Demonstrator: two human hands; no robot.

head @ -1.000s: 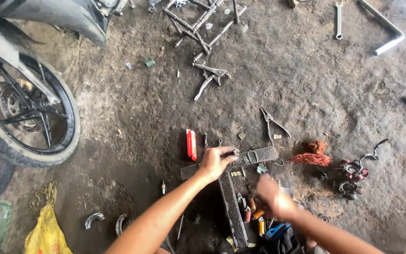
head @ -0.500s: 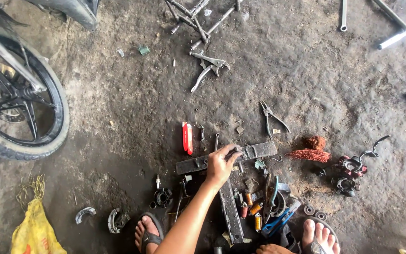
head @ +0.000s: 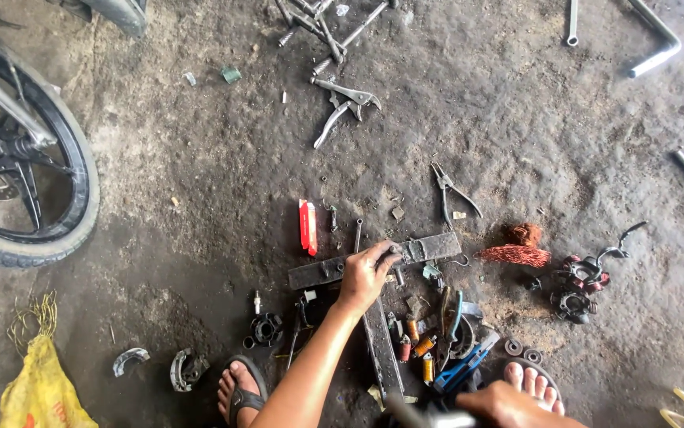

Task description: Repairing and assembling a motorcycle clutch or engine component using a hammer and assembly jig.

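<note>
My left hand [head: 367, 275] rests on a flat, dirty metal bar [head: 437, 247] that lies across a second bar [head: 380, 349] on the ground. Its fingers are curled around a small metal piece at the crossing. My right hand [head: 508, 406] is at the bottom edge, closed on a blurred grey tool handle [head: 429, 416]. Small parts, orange-tipped pieces and a blue-handled tool [head: 464, 364] lie just right of the bars. My sandalled feet [head: 239, 388] sit on either side.
A motorcycle wheel [head: 33, 198] stands at the left, with a yellow bag [head: 41, 388] below it. Pliers [head: 449, 194], locking pliers [head: 342, 107], a red flat piece [head: 308, 227], copper wire [head: 516, 246], a wound coil part [head: 579, 285] and a bent wrench [head: 655, 36] lie on the dirt floor.
My right hand has drawn back from beside the bars to the bottom edge and now grips a tool handle. My left hand stays on the crossing. The view has tilted down, showing my feet.
</note>
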